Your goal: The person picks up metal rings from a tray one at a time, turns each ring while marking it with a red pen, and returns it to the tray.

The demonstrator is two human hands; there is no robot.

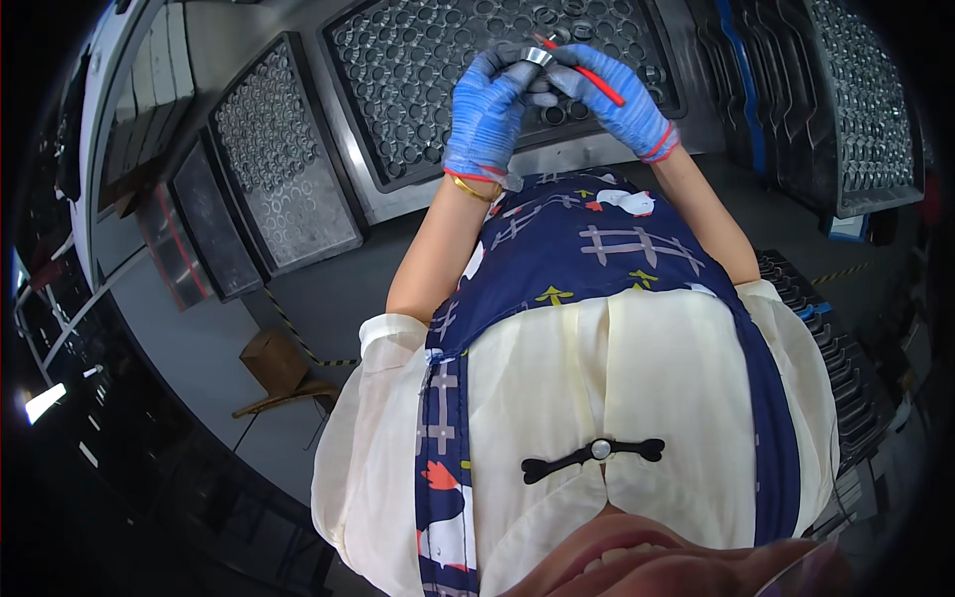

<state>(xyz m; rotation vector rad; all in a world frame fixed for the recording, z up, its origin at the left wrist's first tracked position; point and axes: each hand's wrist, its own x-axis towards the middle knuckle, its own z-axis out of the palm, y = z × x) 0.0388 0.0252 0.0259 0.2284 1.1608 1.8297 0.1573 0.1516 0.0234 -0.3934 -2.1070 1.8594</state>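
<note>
My left hand (484, 114), in a blue glove with dark grey fingertips, is closed on a small shiny metal ring (538, 57). My right hand (622, 104), gloved the same way, grips a slim red pen-like tool (600, 86). The tool slants across the fingers, with its far end close to the ring. Both hands meet above a black tray (383, 164) filled with rows of similar metal rings (398, 90). The right fingertips are at the ring's edge; whether they also hold it I cannot tell.
At the left, another tray (333, 214) of rings leans beside a dark tray (214, 224). Stacked black trays (761, 80) and a further ring-filled tray (875, 119) stand at the right. A cardboard box (274, 360) rests on a stool lower left.
</note>
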